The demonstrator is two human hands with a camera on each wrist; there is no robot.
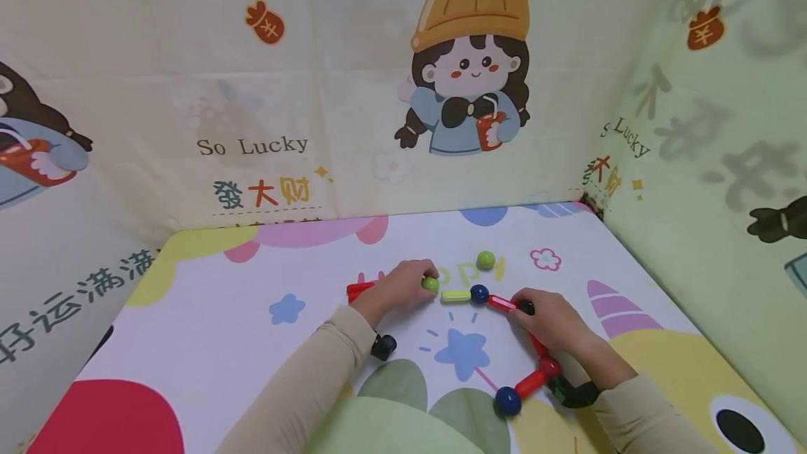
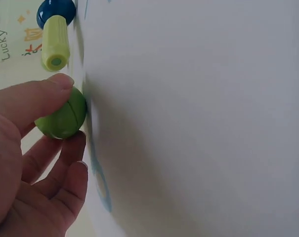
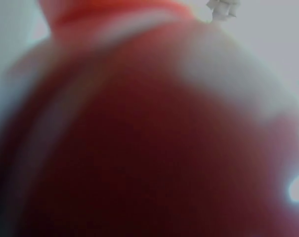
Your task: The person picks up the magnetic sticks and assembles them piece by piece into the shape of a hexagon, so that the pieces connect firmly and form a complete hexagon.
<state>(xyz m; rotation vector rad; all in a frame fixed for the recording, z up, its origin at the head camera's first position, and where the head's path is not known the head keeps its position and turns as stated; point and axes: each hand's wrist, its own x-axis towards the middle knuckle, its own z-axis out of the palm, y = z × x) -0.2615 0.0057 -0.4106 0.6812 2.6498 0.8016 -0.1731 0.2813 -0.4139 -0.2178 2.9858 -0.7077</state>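
My left hand [image 1: 403,289] pinches a green ball [image 2: 65,116] between thumb and fingers, low over the tabletop. Just beyond the ball, apart from it, is the free end of a yellow-green rod [image 1: 456,296]. That rod joins a dark blue ball [image 1: 479,294], from which a red rod [image 1: 501,303] leads to my right hand [image 1: 555,321]. Its fingers grip a dark ball [image 1: 526,308] at the rod's end, partly hidden. The chain bends back to a red ball [image 1: 550,368], another red rod [image 1: 531,384] and a second blue ball [image 1: 508,401].
Another green ball [image 1: 485,260] lies behind the chain. Red rods [image 1: 361,290] show partly behind my left hand. A patterned mat [image 1: 239,342] covers the table, with printed cloth walls [image 1: 353,90] at the back and sides. A blurred red surface [image 3: 154,133] fills most of the right wrist view.
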